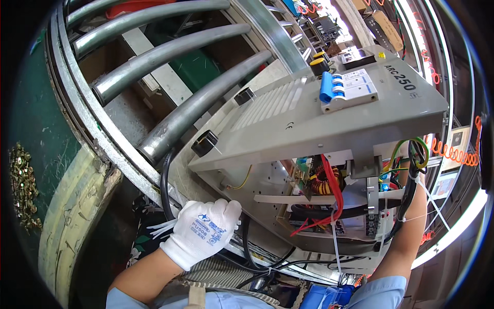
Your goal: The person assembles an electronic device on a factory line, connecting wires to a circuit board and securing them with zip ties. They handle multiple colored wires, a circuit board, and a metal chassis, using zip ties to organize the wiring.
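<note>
My left hand (206, 229), in a white printed glove, is closed around a bunch of white cable ties (161, 227); their thin ends stick out to the left. It is in front of a grey welding machine (309, 131), whose open end shows wiring and a copper-wound ring coil (328, 180). My right forearm (415, 219) reaches up along the machine's right side. The hand itself is hidden behind a black cable bundle (409, 201) and a green-yellow wire loop (419, 152). Red wires (333, 193) hang across the opening, and a white tie (336, 242) dangles below them.
Metal conveyor rollers (203, 98) run along the left. A pile of small brass-coloured parts (23, 185) lies on a green surface at far left. Black cables (247, 247) loop below the machine. Coiled orange hoses (455, 153) hang at right. A blue breaker (347, 90) tops the panel.
</note>
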`<state>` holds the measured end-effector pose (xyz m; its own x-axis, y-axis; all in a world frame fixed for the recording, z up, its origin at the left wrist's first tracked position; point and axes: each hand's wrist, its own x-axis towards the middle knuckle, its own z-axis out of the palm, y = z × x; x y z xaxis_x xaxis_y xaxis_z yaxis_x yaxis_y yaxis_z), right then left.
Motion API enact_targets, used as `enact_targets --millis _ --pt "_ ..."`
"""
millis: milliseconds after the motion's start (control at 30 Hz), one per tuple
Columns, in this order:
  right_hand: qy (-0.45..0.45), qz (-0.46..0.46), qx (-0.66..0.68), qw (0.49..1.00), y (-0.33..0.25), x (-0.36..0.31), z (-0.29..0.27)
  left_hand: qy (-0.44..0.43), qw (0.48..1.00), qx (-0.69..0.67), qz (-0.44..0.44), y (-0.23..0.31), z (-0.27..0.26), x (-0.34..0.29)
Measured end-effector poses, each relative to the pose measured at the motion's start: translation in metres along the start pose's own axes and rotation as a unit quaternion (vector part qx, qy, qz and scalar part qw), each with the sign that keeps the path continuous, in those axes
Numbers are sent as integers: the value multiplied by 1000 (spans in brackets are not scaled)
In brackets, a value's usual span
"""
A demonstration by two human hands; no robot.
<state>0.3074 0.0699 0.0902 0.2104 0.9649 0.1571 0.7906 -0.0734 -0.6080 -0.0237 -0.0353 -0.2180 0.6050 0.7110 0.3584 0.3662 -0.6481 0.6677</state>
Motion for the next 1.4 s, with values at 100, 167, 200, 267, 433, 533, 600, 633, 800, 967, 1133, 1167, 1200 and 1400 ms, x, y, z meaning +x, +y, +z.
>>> enact_targets --millis 100,167,200,267,433,533,600,633,800,967,1133,1167,1200,1400 --pt "15 1 -1 1000 0 -7 -10 0 1000 -17 9 2 0 1" --pt "12 -11 11 1000 2 -1 -4 3 1000 -2 2 2 0 1" --pt "11 -17 17 1000 4 2 -2 3 1000 5 -1 2 -1 1" --pt "9 -28 28 999 8 12 2 10 1000 1 -8 0 1 1" --pt "64 11 -99 993 -8 2 -11 -2 1000 6 3 5 -2 0" --pt "83 -5 -122 989 -13 2 -8 2 1000 -3 0 5 -3 -1" --pt "88 1 -127 988 -21 -2 -9 -1 1000 7 -4 5 -3 -2" --pt "88 2 -120 989 -24 -5 -11 -1 1000 8 -4 5 -3 -2" --pt "98 -7 -73 992 -27 -27 -38 14 1000 26 10 11 3 -3" --pt "163 -151 12 975 -71 -102 -38 22 999 23 7 10 8 -4" --pt "255 -367 -169 879 -104 -267 10 71 997 26 14 12 7 -6" --pt "204 -372 -254 869 -107 -300 18 75 997 21 -14 6 8 -7" --pt "143 -336 -233 901 -99 -329 33 69 997 10 -30 8 10 -6" --pt "157 -144 7 977 -18 -409 162 -236 958 -150 57 145 -33 -41"
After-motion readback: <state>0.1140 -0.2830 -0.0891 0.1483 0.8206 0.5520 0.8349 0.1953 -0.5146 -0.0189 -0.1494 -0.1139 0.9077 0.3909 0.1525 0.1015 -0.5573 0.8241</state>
